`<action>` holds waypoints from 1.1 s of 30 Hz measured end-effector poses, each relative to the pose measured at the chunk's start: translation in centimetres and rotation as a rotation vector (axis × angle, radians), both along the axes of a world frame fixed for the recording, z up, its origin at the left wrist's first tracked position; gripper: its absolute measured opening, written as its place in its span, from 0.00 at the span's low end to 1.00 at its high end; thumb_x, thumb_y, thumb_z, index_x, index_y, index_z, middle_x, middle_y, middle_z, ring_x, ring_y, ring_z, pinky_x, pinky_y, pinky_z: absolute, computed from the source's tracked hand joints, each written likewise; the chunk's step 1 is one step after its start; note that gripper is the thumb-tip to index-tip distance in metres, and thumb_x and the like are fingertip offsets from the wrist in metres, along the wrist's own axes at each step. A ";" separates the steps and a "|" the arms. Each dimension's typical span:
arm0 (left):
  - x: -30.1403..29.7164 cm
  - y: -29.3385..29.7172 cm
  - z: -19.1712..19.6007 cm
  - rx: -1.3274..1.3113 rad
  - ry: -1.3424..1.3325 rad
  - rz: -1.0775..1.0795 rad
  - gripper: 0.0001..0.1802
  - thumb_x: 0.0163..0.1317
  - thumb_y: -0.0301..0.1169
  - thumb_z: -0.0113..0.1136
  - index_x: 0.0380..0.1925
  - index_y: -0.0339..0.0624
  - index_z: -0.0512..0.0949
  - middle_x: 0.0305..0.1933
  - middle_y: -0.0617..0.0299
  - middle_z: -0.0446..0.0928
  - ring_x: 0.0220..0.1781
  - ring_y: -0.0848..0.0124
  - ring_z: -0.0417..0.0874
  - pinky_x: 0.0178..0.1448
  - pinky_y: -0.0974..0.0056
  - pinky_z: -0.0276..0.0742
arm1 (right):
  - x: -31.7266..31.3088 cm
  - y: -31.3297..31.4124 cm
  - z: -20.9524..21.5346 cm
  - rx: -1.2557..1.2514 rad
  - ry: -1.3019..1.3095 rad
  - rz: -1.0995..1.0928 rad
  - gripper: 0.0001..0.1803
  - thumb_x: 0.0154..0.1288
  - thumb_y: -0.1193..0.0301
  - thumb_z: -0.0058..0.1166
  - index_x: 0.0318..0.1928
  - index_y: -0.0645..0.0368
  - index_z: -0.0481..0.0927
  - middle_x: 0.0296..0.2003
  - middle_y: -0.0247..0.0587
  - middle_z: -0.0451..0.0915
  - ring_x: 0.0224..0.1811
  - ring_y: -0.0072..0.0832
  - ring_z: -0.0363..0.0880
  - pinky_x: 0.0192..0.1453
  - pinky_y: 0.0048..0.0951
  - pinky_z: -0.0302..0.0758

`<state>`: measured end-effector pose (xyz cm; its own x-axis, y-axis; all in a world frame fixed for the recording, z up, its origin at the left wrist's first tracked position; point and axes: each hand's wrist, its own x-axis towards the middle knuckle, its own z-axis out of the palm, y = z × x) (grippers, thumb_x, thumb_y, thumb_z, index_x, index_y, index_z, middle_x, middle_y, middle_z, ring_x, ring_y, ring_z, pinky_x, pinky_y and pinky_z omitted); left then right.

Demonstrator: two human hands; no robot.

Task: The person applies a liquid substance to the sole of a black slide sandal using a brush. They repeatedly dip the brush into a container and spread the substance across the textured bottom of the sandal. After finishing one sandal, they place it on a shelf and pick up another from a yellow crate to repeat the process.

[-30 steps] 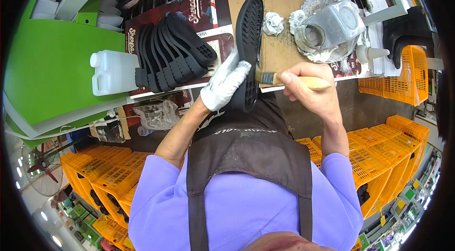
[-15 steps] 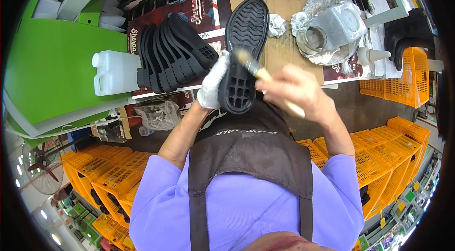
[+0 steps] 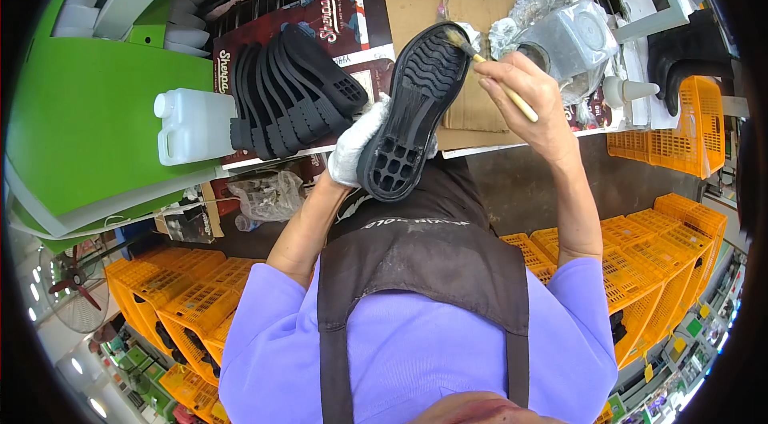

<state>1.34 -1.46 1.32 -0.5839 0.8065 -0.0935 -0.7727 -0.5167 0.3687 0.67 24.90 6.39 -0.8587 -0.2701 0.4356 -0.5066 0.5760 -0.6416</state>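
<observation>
The left hand [image 3: 362,144], in a white glove, is clamped on a black shoe sole [image 3: 412,108]. The right hand [image 3: 524,96] pinches a brush [image 3: 492,72] touching the sole's top edge, just beside the cardboard [image 3: 472,116].

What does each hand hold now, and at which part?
The gloved left hand grips the black shoe sole from behind, near its heel end. The bare right hand pinches the brush along its pale handle.

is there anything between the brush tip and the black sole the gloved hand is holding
Nothing visible. The right hand holds the brush with its bristles right at the toe edge of the black sole, which the gloved left hand holds up from beneath. No other thing lies between bristles and sole.
</observation>
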 end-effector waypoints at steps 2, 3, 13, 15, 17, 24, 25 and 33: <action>0.3 0.4 -0.1 -0.104 -0.006 0.057 0.27 0.74 0.44 0.34 0.61 0.33 0.65 0.52 0.48 0.76 0.51 0.62 0.80 0.59 0.61 0.74 | 0.6 -0.8 -0.1 -0.031 0.008 -0.036 0.09 0.59 0.78 0.58 0.42 0.61 0.81 0.31 0.42 0.79 0.30 0.34 0.79 0.35 0.31 0.75; 0.3 0.6 -0.3 -0.169 0.032 0.085 0.27 0.74 0.44 0.34 0.60 0.33 0.65 0.52 0.49 0.76 0.51 0.63 0.80 0.59 0.61 0.74 | 0.9 -1.3 -0.1 -0.047 0.014 -0.053 0.09 0.59 0.78 0.59 0.42 0.62 0.81 0.31 0.43 0.79 0.30 0.34 0.79 0.35 0.31 0.76; -1.0 0.0 -1.0 -0.157 0.113 0.162 0.27 0.74 0.46 0.31 0.57 0.36 0.68 0.47 0.52 0.77 0.47 0.66 0.79 0.54 0.62 0.74 | 5.5 -4.6 3.2 -0.309 -0.428 0.479 0.07 0.59 0.75 0.59 0.39 0.60 0.82 0.28 0.42 0.79 0.29 0.35 0.80 0.34 0.30 0.76; -0.7 -0.1 -1.3 -0.156 0.118 0.128 0.27 0.74 0.45 0.31 0.59 0.36 0.67 0.50 0.51 0.77 0.49 0.66 0.79 0.56 0.62 0.73 | 3.7 -3.7 3.1 -0.374 -0.579 0.500 0.07 0.60 0.73 0.58 0.38 0.62 0.84 0.29 0.41 0.82 0.33 0.28 0.82 0.39 0.27 0.77; -0.1 -0.1 -0.7 -0.369 0.194 0.212 0.27 0.73 0.44 0.34 0.61 0.35 0.64 0.54 0.50 0.74 0.52 0.65 0.79 0.60 0.62 0.72 | 1.3 -2.8 4.2 -0.427 -1.002 0.257 0.12 0.59 0.66 0.61 0.37 0.63 0.85 0.26 0.34 0.83 0.28 0.16 0.79 0.31 0.20 0.75; 0.0 -0.3 -0.4 -0.355 0.391 0.105 0.28 0.71 0.38 0.42 0.67 0.35 0.56 0.54 0.53 0.74 0.52 0.67 0.78 0.59 0.63 0.72 | -3.7 -0.3 2.8 -0.379 -0.636 -0.107 0.14 0.60 0.62 0.58 0.32 0.62 0.84 0.22 0.30 0.80 0.23 0.14 0.73 0.26 0.18 0.70; 0.0 -0.3 -0.4 -0.343 0.402 0.108 0.28 0.71 0.38 0.42 0.67 0.35 0.56 0.54 0.53 0.74 0.52 0.67 0.78 0.59 0.63 0.72 | -3.8 -0.3 2.5 -0.349 -0.535 -0.112 0.13 0.60 0.63 0.58 0.33 0.62 0.84 0.22 0.31 0.80 0.23 0.15 0.74 0.26 0.19 0.71; 0.9 0.0 -1.4 -0.282 0.014 0.152 0.33 0.70 0.52 0.37 0.60 0.33 0.65 0.49 0.41 0.75 0.45 0.56 0.82 0.48 0.57 0.82 | -2.8 -0.8 0.2 0.115 0.212 0.073 0.11 0.55 0.77 0.60 0.40 0.57 0.80 0.26 0.37 0.73 0.28 0.34 0.77 0.32 0.34 0.75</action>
